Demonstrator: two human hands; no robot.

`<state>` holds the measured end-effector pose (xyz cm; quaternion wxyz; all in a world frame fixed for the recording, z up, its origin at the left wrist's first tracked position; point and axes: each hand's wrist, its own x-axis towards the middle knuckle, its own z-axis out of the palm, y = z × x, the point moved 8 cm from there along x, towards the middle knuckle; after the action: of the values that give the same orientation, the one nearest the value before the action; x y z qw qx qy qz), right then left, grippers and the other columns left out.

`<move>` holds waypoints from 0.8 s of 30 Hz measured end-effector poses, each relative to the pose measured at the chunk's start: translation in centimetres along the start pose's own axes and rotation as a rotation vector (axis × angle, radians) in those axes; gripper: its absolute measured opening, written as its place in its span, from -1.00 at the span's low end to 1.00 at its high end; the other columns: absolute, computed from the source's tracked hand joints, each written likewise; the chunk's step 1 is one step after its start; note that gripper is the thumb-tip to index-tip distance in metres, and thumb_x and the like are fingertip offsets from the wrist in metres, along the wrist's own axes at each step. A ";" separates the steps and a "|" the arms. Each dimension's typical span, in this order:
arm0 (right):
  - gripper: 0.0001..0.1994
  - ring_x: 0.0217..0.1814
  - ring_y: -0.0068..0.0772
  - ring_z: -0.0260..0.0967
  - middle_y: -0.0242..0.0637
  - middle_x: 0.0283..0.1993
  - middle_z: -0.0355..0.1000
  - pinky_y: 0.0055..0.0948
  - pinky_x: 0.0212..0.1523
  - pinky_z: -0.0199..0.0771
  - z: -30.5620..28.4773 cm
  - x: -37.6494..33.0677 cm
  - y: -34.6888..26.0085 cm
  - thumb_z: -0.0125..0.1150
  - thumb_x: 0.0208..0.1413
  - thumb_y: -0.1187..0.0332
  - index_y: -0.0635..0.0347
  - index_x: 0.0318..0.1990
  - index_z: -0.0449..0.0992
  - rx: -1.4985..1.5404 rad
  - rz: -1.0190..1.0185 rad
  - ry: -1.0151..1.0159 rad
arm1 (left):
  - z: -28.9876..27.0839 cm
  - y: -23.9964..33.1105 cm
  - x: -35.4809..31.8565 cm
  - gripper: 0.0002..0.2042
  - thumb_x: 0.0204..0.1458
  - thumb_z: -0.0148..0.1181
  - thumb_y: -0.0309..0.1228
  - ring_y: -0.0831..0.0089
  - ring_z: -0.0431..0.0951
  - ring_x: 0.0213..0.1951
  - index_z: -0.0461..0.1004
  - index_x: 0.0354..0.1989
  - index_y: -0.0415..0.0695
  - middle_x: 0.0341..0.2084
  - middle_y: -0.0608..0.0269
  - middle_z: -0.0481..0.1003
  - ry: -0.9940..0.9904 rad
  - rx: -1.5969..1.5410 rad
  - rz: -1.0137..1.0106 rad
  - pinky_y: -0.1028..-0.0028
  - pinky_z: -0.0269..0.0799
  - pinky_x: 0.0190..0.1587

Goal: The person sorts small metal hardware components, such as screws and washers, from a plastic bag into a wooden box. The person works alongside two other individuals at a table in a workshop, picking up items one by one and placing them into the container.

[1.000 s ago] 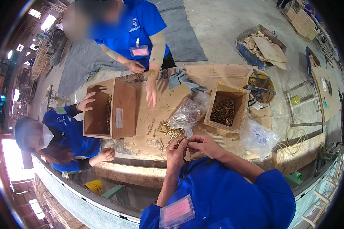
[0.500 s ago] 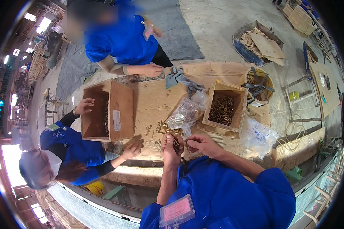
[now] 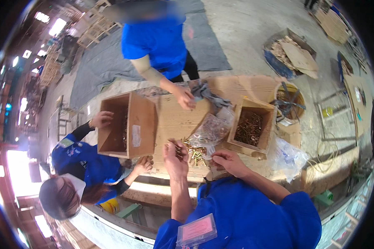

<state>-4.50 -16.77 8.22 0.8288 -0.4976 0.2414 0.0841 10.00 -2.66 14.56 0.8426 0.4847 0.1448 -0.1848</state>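
My left hand is curled around a bunch of brass-coloured screws, above the near part of the cardboard-covered table. Beside it lies a loose pile of screws, partly under a clear plastic bag that holds more small metal parts. To the right of the pile, my right hand has its thumb and fingers pinched together. Whatever may be between those fingertips is too small to make out. Beyond my right hand stands an open wooden box with many screws inside.
At left, a co-worker holds a second wooden box, tipped on its side. Another co-worker's hand reaches over the table's far side near a grey glove. A yellow bucket and an empty-looking plastic bag are at right.
My hands have moved apart, the left one leftward with the screws. The far co-worker's hand has come further over the table. The whole view has shifted slightly.
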 end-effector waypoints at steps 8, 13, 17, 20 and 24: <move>-0.81 -0.32 -0.70 0.32 -0.46 -0.35 0.47 -0.60 -0.29 0.38 -1.8 0.3 -4.6 0.20 0.22 0.38 0.28 -0.10 0.57 -0.278 -0.322 0.116 | 0.9 13.8 -0.3 -0.83 0.30 0.02 -0.23 0.65 0.26 -0.66 0.38 -0.24 -0.04 -0.48 0.30 0.44 0.088 0.151 0.578 0.72 0.01 -0.70; -0.83 -0.30 -0.52 0.42 -0.30 -0.33 0.52 -0.52 -0.28 0.42 -2.5 -0.9 -7.3 0.22 0.16 0.41 0.29 -0.16 0.59 -0.419 -0.456 0.224 | 0.5 13.3 -0.4 -0.83 0.30 0.02 -0.24 0.68 0.26 -0.66 0.40 -0.22 -0.06 -0.49 0.31 0.44 0.017 0.173 0.572 0.73 -0.03 -0.71; -0.83 -0.29 -0.28 0.52 -0.16 -0.30 0.54 -0.41 -0.28 0.47 -2.8 -1.6 -8.6 0.23 0.13 0.41 0.29 -0.17 0.58 -0.576 -0.599 0.287 | 0.4 12.2 -0.4 -0.83 0.30 0.02 -0.24 0.69 0.25 -0.67 0.40 -0.22 -0.07 -0.49 0.31 0.45 0.052 0.216 0.528 0.72 -0.05 -0.71; -0.84 -0.29 -0.16 0.53 -0.12 -0.29 0.54 -0.37 -0.27 0.50 -3.5 -0.9 -8.2 0.25 0.11 0.40 0.27 -0.20 0.59 -0.657 -0.569 0.279 | 0.3 11.0 0.1 -0.84 0.30 0.01 -0.26 0.67 0.26 -0.66 0.39 -0.18 -0.07 -0.48 0.29 0.45 -0.004 0.294 0.487 0.72 -0.03 -0.72; -0.86 -0.37 -0.15 0.52 -0.15 -0.33 0.54 -0.37 -0.35 0.50 -3.5 -0.4 -7.6 0.29 0.07 0.39 0.22 -0.24 0.60 -0.805 -0.784 0.342 | 0.1 8.4 2.8 -0.82 0.29 0.03 -0.25 0.62 0.29 -0.66 0.39 -0.15 -0.10 -0.47 0.26 0.44 -0.129 0.094 0.195 0.68 0.06 -0.75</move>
<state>-3.04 -23.50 13.04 0.4933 -0.8318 0.1188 -0.2252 16.28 0.61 19.81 0.8404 0.5226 0.0336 -0.1397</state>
